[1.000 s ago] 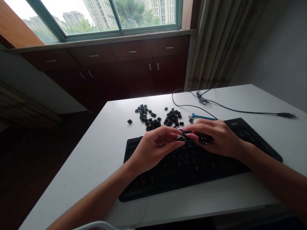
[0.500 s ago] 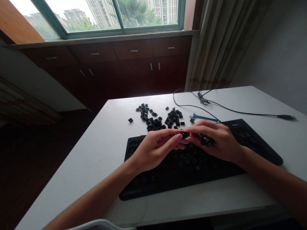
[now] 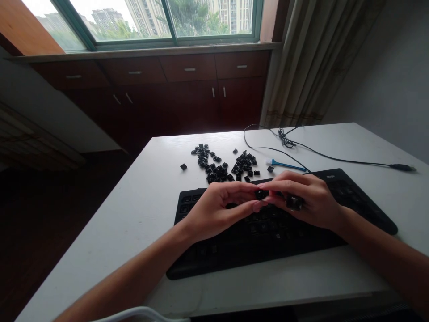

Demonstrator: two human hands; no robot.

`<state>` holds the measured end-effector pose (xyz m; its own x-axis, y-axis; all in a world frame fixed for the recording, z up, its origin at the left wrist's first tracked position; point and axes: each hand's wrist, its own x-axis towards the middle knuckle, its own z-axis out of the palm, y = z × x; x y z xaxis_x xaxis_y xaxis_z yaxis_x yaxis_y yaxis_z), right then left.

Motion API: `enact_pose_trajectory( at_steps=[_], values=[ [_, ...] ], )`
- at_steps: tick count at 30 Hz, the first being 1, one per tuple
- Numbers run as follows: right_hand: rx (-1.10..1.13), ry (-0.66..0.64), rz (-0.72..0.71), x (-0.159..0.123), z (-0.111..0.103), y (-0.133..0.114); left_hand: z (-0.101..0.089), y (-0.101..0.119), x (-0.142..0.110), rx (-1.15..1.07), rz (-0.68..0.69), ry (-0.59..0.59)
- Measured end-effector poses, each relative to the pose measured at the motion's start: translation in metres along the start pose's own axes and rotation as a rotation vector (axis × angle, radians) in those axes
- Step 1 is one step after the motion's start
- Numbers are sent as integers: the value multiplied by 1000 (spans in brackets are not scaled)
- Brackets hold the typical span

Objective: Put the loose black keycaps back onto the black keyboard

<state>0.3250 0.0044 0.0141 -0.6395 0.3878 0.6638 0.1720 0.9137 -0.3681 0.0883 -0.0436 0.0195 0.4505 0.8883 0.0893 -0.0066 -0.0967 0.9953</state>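
Note:
A black keyboard (image 3: 234,250) lies across the near part of the white table (image 3: 140,210). Both my hands hover just above its middle rows. My left hand (image 3: 214,210) and my right hand (image 3: 306,199) meet at the fingertips and pinch one small black keycap (image 3: 259,194) between them. My right hand also holds several more black keycaps (image 3: 293,202) tucked in its curled fingers. A scatter of loose black keycaps (image 3: 223,166) lies on the table just beyond the keyboard.
A blue keycap puller (image 3: 284,165) lies behind the keyboard. The keyboard's black cable (image 3: 335,156) loops over the far right of the table to a USB plug (image 3: 404,167). One stray keycap (image 3: 183,166) sits left of the pile. Dark wooden cabinets (image 3: 187,89) stand under the window.
My hands have shifted slightly right over the keyboard, fingertips staying together on the keycap. The camera has tilted a little; the pile and puller lie as before.

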Motion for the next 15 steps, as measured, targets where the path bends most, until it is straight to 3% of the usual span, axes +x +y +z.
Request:
enact_pose_trajectory(
  at_steps=[15],
  values=[
    [-36,7,-27,0,-1,0,-1,3,0,40,-8,-23]
  ],
)
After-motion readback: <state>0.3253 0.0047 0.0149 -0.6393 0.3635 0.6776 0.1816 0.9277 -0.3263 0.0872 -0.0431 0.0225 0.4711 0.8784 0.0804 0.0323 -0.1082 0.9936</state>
